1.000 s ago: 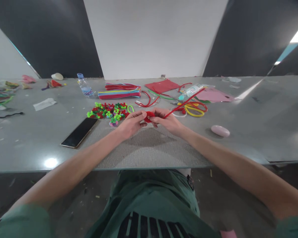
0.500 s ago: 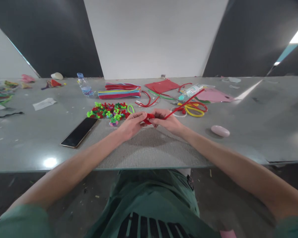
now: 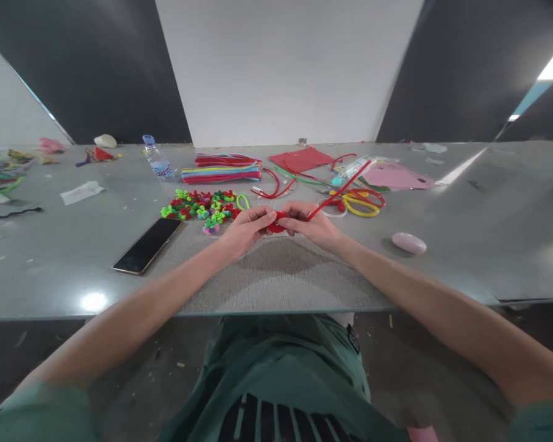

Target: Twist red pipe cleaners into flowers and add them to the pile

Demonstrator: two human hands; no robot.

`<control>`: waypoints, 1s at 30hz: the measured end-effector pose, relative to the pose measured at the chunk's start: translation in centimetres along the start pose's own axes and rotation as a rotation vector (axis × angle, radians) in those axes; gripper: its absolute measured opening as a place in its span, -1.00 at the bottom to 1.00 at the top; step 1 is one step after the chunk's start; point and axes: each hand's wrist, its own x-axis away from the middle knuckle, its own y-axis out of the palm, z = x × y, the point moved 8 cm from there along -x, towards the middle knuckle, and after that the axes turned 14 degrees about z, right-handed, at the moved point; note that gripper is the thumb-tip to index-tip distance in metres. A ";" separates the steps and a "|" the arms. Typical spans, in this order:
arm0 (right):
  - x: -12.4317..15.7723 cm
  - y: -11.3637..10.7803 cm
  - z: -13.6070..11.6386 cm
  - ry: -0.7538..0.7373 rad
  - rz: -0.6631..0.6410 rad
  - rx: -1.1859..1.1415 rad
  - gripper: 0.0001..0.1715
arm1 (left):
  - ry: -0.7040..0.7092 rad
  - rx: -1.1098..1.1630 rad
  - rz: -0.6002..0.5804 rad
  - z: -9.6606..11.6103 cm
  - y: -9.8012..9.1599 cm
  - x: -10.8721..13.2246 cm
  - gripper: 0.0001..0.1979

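Observation:
Between my two hands is a red pipe cleaner [image 3: 340,191], its near part wound into a small red bundle at my fingertips. My left hand [image 3: 247,229] pinches the left side of that bundle between thumb and fingers. From the right, my right hand [image 3: 311,224] grips the same pipe cleaner, and a long straight tail sticks out past it, up and to the right. Fingers partly hide the bundle's exact shape. Just left of my left hand lies a pile of small red and green pipe-cleaner pieces [image 3: 200,205].
Bundled pipe cleaners [image 3: 221,170] lie behind the pile, near a water bottle [image 3: 158,158]. A phone [image 3: 148,245] rests at left. Yellow-handled scissors [image 3: 362,205], a red sheet [image 3: 301,159] and a clear bottle [image 3: 350,172] are at back right. A pink oval object [image 3: 409,243] sits farther right.
The red bundle has turned a little between my fingers and looks rounder. The tail's free end has swung slightly left and up. Both hands stay in nearly the same place.

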 end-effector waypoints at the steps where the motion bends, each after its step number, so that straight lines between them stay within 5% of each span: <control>1: 0.0 0.0 0.1 0.004 0.007 -0.027 -0.76 | 0.008 0.017 -0.002 0.1 0.1 0.0 -0.68; 14: 0.2 0.3 0.1 -0.001 -0.002 0.036 -0.74 | -0.050 -0.025 0.073 -0.4 -0.8 -0.3 -0.63; 18: 0.3 0.5 0.1 -0.011 -0.017 0.099 -0.74 | -0.056 -0.155 0.013 -0.5 -0.8 -0.1 -0.65; 30: 0.3 0.3 -0.2 0.006 -0.007 -0.087 -0.76 | -0.104 0.070 -0.024 -0.8 -0.1 -0.2 -0.64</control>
